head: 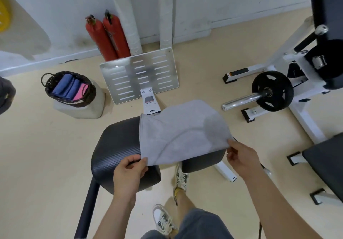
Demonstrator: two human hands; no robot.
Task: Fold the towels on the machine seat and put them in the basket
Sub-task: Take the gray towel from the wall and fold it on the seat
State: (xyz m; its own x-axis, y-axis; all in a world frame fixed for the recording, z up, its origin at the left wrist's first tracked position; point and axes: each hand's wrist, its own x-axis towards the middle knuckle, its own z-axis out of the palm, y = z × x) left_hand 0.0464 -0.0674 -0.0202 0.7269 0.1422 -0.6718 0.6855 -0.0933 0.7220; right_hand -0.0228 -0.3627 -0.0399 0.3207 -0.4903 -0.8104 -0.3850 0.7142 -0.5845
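Note:
A grey towel lies spread over the black padded machine seat, its far edge hanging past the seat. My left hand pinches the towel's near left corner. My right hand pinches the near right corner. A dark woven basket stands on a pale block at the left, holding folded blue towels and a pink towel.
A perforated metal footplate rises beyond the seat. Two red fire extinguishers lean on the wall. A barbell sleeve with a black weight plate and white frame stand at right, another black pad lower right. My feet are below the seat.

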